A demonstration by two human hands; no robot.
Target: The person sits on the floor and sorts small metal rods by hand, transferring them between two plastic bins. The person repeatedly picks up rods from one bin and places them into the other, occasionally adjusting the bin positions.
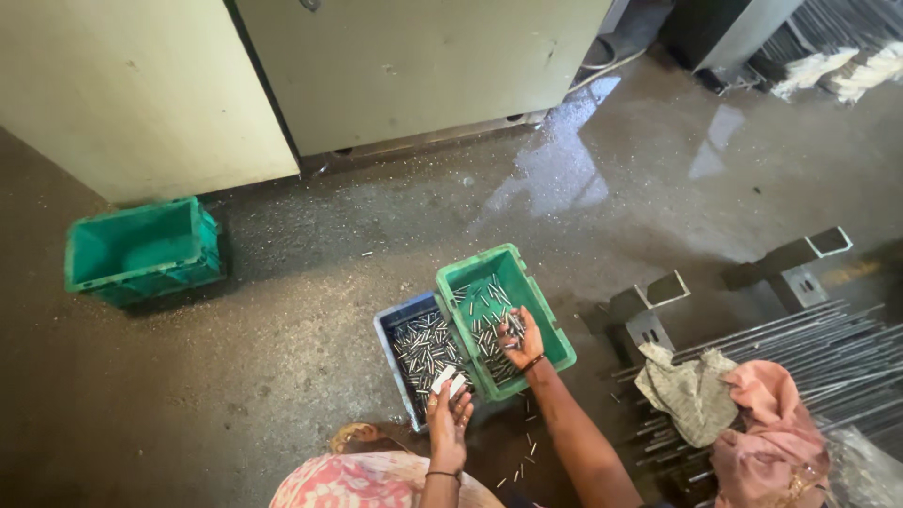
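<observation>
My right hand [523, 341] reaches into a green plastic crate [555, 334] that holds several short metal pins, and its fingers are closed on a few of them. My left hand [450, 404] hovers at the near edge of a blue crate [388, 325], also filled with short metal pins, and grips a small white piece between its fingers. The two crates sit side by side on the dark floor, the green one overlapping the blue one's right rim.
A second green crate [141, 252] stands at the far left by a pale machine cabinet [414, 66]. Long metal rods [828, 348], metal brackets [649, 301] and cloths [691, 395] lie at the right. Loose pins [525, 456] are scattered near my arm. The floor is wet farther back.
</observation>
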